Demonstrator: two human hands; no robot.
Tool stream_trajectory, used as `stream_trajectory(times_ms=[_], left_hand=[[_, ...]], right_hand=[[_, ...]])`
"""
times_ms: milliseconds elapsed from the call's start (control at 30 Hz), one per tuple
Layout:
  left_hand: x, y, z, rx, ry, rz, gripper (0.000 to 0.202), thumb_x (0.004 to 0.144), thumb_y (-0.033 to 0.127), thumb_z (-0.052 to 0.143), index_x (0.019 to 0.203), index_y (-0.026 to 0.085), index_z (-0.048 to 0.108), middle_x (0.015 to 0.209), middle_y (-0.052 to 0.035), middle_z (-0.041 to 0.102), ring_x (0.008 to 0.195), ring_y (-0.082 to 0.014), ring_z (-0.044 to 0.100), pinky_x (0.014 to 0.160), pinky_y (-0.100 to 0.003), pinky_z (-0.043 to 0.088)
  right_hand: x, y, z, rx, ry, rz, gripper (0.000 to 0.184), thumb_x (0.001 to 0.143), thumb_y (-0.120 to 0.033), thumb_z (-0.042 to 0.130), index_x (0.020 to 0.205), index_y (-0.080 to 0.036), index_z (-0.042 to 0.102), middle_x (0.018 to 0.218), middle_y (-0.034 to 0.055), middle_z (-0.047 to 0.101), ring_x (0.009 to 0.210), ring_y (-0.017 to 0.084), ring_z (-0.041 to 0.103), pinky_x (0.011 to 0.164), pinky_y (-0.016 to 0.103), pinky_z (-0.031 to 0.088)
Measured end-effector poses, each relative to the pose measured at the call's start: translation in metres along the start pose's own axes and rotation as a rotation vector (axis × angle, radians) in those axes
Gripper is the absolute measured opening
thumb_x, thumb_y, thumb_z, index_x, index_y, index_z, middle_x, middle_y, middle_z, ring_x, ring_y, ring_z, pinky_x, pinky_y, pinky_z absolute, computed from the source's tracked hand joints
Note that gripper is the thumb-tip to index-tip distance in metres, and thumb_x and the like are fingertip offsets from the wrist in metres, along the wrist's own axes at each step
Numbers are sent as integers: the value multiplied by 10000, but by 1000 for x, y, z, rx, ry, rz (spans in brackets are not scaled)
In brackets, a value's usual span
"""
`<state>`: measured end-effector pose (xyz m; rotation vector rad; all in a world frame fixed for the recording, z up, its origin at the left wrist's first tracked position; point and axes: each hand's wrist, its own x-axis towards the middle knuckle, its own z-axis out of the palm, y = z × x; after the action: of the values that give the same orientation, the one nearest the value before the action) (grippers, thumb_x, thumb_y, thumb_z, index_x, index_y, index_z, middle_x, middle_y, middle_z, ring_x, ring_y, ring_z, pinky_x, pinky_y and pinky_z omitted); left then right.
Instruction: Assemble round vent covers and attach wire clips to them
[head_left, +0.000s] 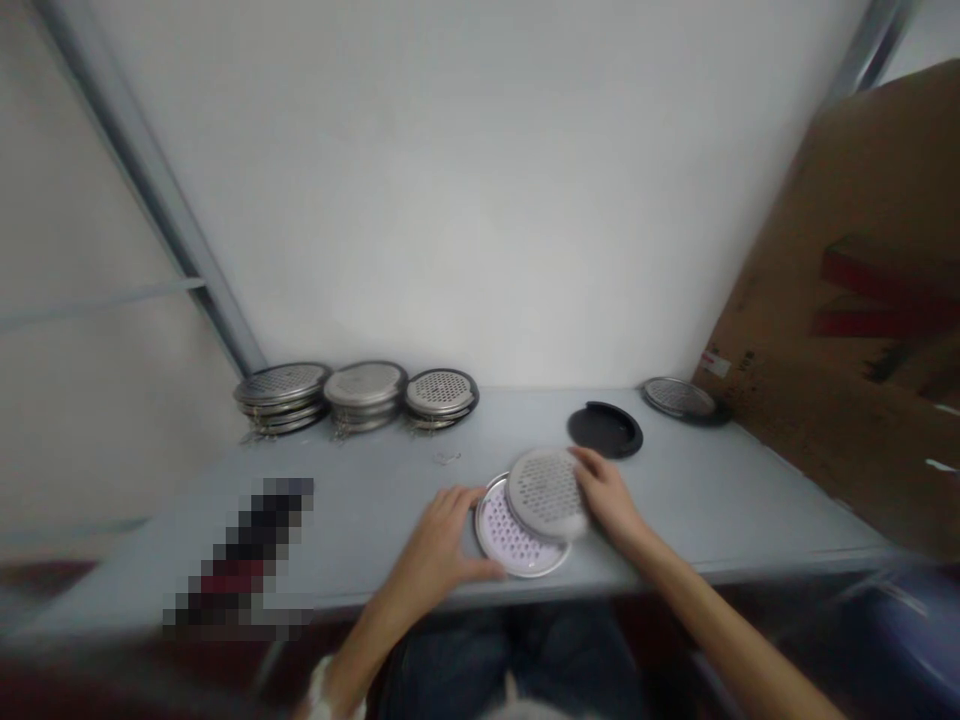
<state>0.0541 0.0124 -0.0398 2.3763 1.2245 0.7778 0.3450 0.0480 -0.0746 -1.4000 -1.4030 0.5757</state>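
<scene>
In my right hand [606, 490] is a round perforated metal disc [547, 492], slightly blurred and tilted, gripped at its right edge. It partly covers a second round metal disc [517, 540], which has a raised shiny rim and a pale lilac, holed face. My left hand [446, 540] curves around the left edge of this lower disc, fingers at its upper left and thumb at its lower left. Whether the two discs touch cannot be made out. Behind my right hand lies a black round shallow piece [604, 430] with a raised rim.
Stacks of similar discs stand at the back: a left stack [283, 398], a middle stack [366, 395] and a right stack [441, 398]. A small wire piece [447, 458] lies before them. Another disc [679, 398] rests near a large cardboard box [847, 350] on the right.
</scene>
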Motion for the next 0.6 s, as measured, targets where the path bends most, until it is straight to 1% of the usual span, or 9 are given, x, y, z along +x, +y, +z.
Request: stream_trajectory(times_ms=[67, 167, 267, 333, 400, 467, 600], left_hand=[[0, 1, 0, 11, 5, 1, 906, 572, 632, 902, 1313, 217, 585, 1225, -135, 648, 1138, -362, 579, 997, -480, 455], [0, 2, 0, 38, -1, -3, 778, 641, 579, 890, 1273, 229, 603, 1206, -119, 658, 1125, -351, 587, 987, -478, 461], [0, 1, 0, 52, -1, 1, 700, 666, 544, 888, 1230, 226, 622, 1211, -120, 658, 1138, -350, 587, 997, -480, 463], [0, 1, 1, 50, 2, 4, 735, 662, 551, 888, 1257, 222, 608, 1235, -131, 652, 1155, -357, 583, 1013, -492, 460], [-1, 0, 2, 44, 7, 4, 811, 662, 559, 886, 1327, 220, 568, 1280, -144, 637, 1186, -365, 574, 1038, -510, 449], [-1, 0, 3, 38, 8, 0, 864, 654, 558, 891, 1368, 220, 541, 1308, -151, 627, 1207, -369, 566, 1055, -521, 443], [-2, 1, 3, 40, 10, -11, 845, 654, 501, 910, 1366, 221, 552, 1319, -145, 630, 1229, -360, 563, 1073, -514, 447]], right_hand=[[3, 2, 1, -65, 5, -39, 335, 879, -274, 505, 1127, -168, 705, 1168, 154, 707, 1130, 294, 644, 1050, 513, 471], [4, 1, 4, -149, -25, -103, 284, 879, -221, 509, 1052, -187, 733, 1080, 131, 712, 1078, 279, 635, 1053, 492, 459], [0, -4, 10, -212, -69, -146, 277, 886, -201, 517, 1062, -195, 731, 1069, 124, 705, 1074, 277, 622, 1046, 482, 456], [-4, -8, 13, -242, -97, -165, 291, 891, -217, 534, 1119, -190, 712, 1117, 131, 687, 1104, 283, 608, 1048, 481, 452], [-9, -12, 16, -260, -125, -182, 309, 892, -239, 559, 1166, -187, 691, 1164, 135, 665, 1130, 287, 596, 1051, 474, 449], [-12, -17, 18, -269, -148, -196, 307, 896, -254, 577, 1178, -196, 683, 1179, 130, 656, 1136, 285, 593, 1049, 463, 451], [-15, -26, 19, -270, -171, -212, 280, 908, -257, 583, 1165, -209, 683, 1158, 116, 658, 1126, 274, 602, 1048, 446, 458]])
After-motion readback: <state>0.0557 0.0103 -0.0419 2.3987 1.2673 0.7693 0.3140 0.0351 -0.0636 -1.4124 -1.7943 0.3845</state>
